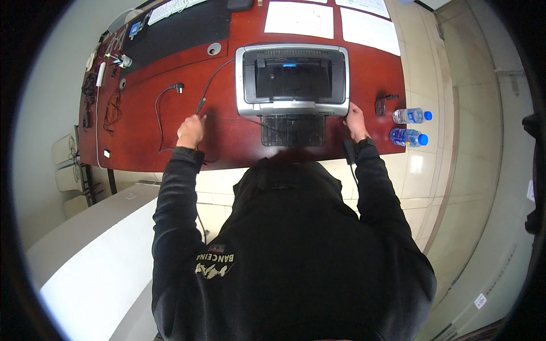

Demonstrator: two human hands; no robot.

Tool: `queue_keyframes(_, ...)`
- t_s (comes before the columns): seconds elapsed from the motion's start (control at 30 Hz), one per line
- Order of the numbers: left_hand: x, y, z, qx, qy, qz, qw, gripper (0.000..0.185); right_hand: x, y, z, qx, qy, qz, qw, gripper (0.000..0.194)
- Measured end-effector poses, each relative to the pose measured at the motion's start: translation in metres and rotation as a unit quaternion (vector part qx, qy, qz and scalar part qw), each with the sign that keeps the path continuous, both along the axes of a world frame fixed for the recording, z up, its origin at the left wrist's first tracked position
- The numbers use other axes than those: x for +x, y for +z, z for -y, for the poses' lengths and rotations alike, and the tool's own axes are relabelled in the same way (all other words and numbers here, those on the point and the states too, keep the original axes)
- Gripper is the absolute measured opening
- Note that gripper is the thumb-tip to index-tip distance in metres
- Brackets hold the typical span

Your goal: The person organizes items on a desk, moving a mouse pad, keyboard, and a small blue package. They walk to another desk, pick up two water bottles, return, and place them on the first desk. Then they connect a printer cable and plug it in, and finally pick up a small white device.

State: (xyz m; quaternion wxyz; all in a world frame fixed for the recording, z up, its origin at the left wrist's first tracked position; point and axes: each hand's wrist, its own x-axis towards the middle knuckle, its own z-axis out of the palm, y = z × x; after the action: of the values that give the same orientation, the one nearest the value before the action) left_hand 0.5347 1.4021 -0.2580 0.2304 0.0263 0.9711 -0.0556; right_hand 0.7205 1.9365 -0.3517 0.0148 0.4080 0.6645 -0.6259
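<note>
A silver and black desktop printer stands on the reddish-brown wooden table, its dark output tray extended towards me. Left of it, my left hand is closed around a black cable, which runs up to the printer's left side. My right hand touches the printer's lower right corner; its fingertips are partly hidden there, so a grip cannot be made out. Another black cord with an angled plug lies curved on the table to the left of my left hand.
Two water bottles lie at the right edge, near a small black bracket-like item. Printed papers lie behind the printer. At the left are a white power strip, tangled cables and a black desk mat.
</note>
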Motion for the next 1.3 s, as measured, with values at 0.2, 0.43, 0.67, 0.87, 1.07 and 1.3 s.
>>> queue_keyframes(0.2, -0.066, -0.026, 0.005, 0.411, 0.144, -0.024, 0.9, 0.045, 0.003, 0.005, 0.002, -0.006, 0.041, 0.053, 0.998, 0.028)
queue_keyframes(0.43, -0.103, 0.031, -0.07, 0.532, 0.073, -0.078, 0.84, 0.035, 0.007, 0.013, 0.004, -0.043, 0.027, 0.061, 0.997, 0.027)
queue_keyframes(0.67, -0.127, 0.106, -0.169, 0.568, -0.051, -0.053, 0.82, 0.038, 0.006, 0.018, 0.006, -0.041, 0.02, 0.071, 0.996, 0.029)
queue_keyframes(0.87, -0.156, 0.069, -0.244, 0.622, -0.08, 0.053, 0.777, 0.041, 0.007, 0.023, 0.008, -0.053, -0.002, 0.067, 0.996, 0.032)
queue_keyframes(1.07, -0.17, 0.032, -0.284, 0.62, -0.125, 0.074, 0.771, 0.052, 0.013, 0.009, 0.007, -0.059, -0.02, 0.056, 0.996, 0.035)
queue_keyframes(1.3, -0.167, 0.053, -0.319, 0.595, -0.198, 0.129, 0.768, 0.034, -0.003, 0.019, -0.025, 0.194, -0.106, -0.038, 0.975, 0.043)
